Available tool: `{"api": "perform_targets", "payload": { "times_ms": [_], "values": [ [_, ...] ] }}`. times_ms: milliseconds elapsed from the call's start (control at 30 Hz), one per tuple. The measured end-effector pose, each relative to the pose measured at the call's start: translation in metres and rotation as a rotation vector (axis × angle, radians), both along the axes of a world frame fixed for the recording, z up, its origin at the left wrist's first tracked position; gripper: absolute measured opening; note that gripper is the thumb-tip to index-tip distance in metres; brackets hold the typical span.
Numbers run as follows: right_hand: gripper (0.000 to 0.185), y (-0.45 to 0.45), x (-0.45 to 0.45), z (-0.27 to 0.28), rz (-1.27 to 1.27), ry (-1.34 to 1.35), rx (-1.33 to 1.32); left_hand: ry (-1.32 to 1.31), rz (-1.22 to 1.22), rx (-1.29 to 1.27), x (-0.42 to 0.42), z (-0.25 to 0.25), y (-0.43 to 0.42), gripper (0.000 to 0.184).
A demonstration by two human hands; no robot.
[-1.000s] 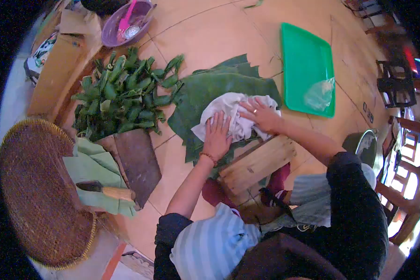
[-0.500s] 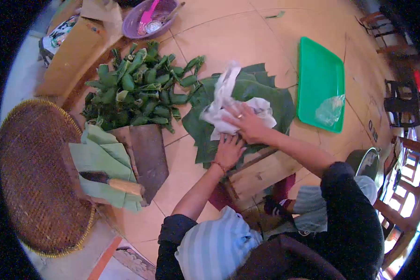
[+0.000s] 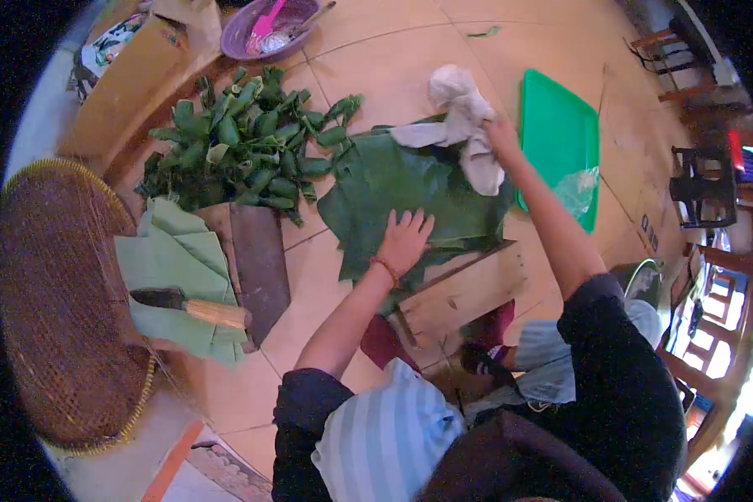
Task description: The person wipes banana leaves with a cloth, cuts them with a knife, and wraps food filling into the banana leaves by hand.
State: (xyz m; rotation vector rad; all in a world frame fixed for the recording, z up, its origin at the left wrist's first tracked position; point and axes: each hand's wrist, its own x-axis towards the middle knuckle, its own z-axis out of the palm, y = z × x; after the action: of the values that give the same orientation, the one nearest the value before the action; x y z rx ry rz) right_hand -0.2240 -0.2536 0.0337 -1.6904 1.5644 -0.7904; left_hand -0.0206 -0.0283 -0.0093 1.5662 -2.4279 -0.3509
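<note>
Large green leaf sheets [image 3: 385, 180], which look like banana leaf, lie stacked on the tiled floor in front of me. My left hand [image 3: 405, 243] rests flat on the near part of the stack, fingers spread. At the far right of the leaves, my right hand [image 3: 500, 140] grips a white cloth [image 3: 462, 109]. The cloth is bunched and hangs down over the leaf edge. Part of it trails left across the top of the stack. A low wooden stool or board [image 3: 464, 289] stands between the leaves and my feet.
Left of the leaves is a pile of folded leaf pieces [image 3: 243, 138]. A knife [image 3: 197, 309] lies on pale leaf sheets [image 3: 176, 259], beside a woven tray [image 3: 63, 309]. A green plastic tray [image 3: 560, 138] sits right, a purple basin [image 3: 243, 33] and a cardboard box [image 3: 125, 84] farther back.
My right hand has moved away and to the right with the cloth, from the middle of the leaves to their far right edge. The left hand stays on the leaves, now uncovered.
</note>
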Motion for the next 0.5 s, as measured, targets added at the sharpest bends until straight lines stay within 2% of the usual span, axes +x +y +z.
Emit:
{"api": "perform_targets", "payload": {
  "times_ms": [100,200,300,333,367,433,500],
  "values": [
    [0.023,0.034,-0.043,0.040,-0.336,-0.604,0.332,-0.031,-0.044,-0.008,0.002,0.005,0.001,0.051],
    [0.024,0.054,-0.072,0.057,-0.368,-0.915,0.385,-0.104,-0.086,-0.013,0.001,0.007,-0.001,0.050],
    [0.026,0.078,-0.097,0.061,-0.429,-1.032,0.394,-0.097,-0.151,-0.081,0.004,-0.009,-0.001,0.042],
    [0.026,0.080,-0.117,0.042,-0.390,-0.941,0.346,-0.077,-0.177,-0.115,0.006,-0.012,-0.003,0.038],
    [0.026,0.080,-0.144,0.010,-0.352,-0.850,0.300,-0.090,-0.211,-0.064,0.007,-0.011,-0.005,0.034],
    [0.027,0.087,-0.143,0.019,-0.350,-0.927,0.317,-0.117,-0.273,0.039,0.008,-0.007,-0.009,0.026],
    [0.028,0.102,-0.147,0.030,-0.418,-1.269,0.450,-0.032,-0.276,0.018,0.009,0.003,-0.011,0.019]
  ]
}}
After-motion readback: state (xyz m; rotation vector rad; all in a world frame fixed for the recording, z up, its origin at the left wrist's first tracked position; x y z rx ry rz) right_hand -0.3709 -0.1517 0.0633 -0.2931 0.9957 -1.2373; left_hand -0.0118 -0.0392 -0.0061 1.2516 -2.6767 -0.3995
